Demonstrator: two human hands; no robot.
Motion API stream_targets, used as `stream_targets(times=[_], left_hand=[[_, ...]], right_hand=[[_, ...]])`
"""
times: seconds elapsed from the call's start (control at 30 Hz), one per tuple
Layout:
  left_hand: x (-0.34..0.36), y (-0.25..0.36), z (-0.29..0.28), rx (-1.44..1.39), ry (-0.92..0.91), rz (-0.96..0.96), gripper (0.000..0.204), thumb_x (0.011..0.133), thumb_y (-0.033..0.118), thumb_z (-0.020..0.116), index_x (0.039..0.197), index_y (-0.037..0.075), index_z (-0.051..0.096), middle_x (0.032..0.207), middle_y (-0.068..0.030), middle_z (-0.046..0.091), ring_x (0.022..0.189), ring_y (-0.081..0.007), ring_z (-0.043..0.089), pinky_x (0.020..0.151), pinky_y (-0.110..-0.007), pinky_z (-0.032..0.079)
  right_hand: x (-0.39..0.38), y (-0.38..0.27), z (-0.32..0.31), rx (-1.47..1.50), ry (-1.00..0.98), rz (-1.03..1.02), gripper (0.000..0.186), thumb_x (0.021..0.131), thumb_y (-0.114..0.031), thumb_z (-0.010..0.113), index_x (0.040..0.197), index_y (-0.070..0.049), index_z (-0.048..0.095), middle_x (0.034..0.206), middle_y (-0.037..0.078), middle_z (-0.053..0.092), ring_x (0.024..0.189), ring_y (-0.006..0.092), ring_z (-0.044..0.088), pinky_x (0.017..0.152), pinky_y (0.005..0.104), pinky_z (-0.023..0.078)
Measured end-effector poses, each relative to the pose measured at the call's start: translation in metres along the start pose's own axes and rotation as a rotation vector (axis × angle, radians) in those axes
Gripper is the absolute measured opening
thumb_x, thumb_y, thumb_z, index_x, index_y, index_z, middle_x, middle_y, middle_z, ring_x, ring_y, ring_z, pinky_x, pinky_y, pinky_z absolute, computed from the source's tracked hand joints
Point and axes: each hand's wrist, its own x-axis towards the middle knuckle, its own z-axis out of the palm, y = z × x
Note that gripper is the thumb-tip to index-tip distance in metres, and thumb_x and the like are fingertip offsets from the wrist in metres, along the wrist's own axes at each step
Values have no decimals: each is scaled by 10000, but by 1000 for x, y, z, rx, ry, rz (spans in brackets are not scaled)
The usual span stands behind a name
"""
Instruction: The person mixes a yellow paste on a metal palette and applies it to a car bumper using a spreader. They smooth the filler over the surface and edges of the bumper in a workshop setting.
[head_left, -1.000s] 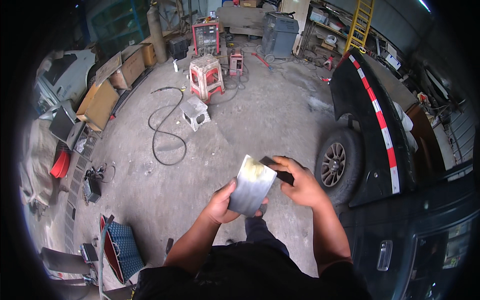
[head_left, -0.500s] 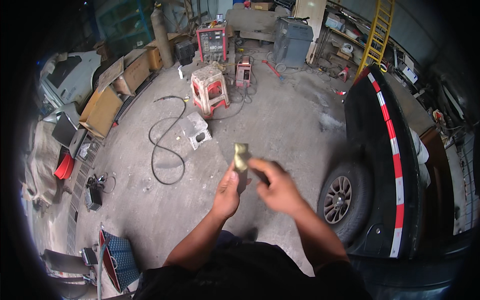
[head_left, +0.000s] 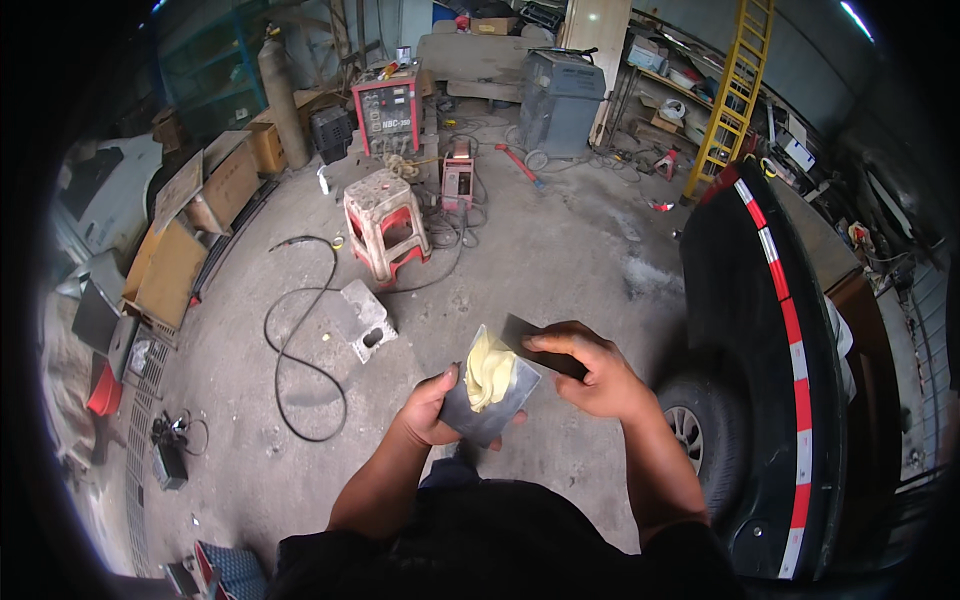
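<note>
Left hand grips metal plate w/ yellow putty on it; right hand pinches dark scraper at its edge. Plate's tilted, so putty could slide off onto floor, esp. if scraper pushes too hard.

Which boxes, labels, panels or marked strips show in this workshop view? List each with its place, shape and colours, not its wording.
Red welding machine: far floor, boxy, pale front panel with a label strip.
Cardboard boxes: left wall, brown, flattened and stacked.
Grey machine cabinet: far centre, upright, dark grey.
Reflective strip: along the dark vehicle body at right, red and white blocks.
Small red unit: beside the plastic stool, upright box.
</note>
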Motion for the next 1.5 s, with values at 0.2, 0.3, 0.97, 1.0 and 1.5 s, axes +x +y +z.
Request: stream_targets(times=[0.2, 0.3, 0.97, 1.0, 1.5], left_hand=[[69, 86, -15, 208, 260, 246, 745, 1031, 590, 398, 1582, 104, 274, 1537, -174, 437, 1390, -391, 461, 1049, -575, 461], [102, 98, -50, 322, 347, 368, 728, 1052, 560, 376, 1577, 67, 265, 1521, -172, 454, 1380, -345, 477, 1121, -515, 409], [321, 231, -204, -41, 89, -71, 757, 965, 558, 579, 1511, 74, 377, 1401, -231, 536, 1150, -480, 622, 818, -598, 565], [333, 237, -212, -62, 53, -65, 762, 961, 567, 579, 1513, 81, 379, 1405, -233, 533, 1147, -486, 622, 821, -607, 561], [534, 371, -364, 31, 373, 223, 494, 991, 166, 542, 1469, 142, 423, 1368, -118, 570, 1225, -308, 603, 1023, -501, 501]], right_hand=[[28, 67, -11, 789, 396, 175, 562, 910, 126, 584, 1435, -36, 463, 1250, 108, 676, 1148, 200, 646, 968, 327, 520], [43, 109, 19, 985, 270, 275, 627, 902, 116, 626, 1469, -54, 421, 1276, 94, 658, 1117, 146, 629, 907, 295, 524], [281, 298, -160, 414, 43, -161, 630, 761, 152, 563, 1352, -66, 600, 1294, 138, 646, 1232, 281, 619, 1035, 374, 480], [290, 310, -165, 390, 47, -135, 643, 754, 154, 558, 1353, -76, 602, 1288, 137, 645, 1227, 281, 619, 1029, 370, 482], [406, 532, -191, 1155, 444, 196, 624, 825, 43, 662, 1417, -49, 485, 1244, 113, 662, 1079, 200, 646, 885, 322, 547]])
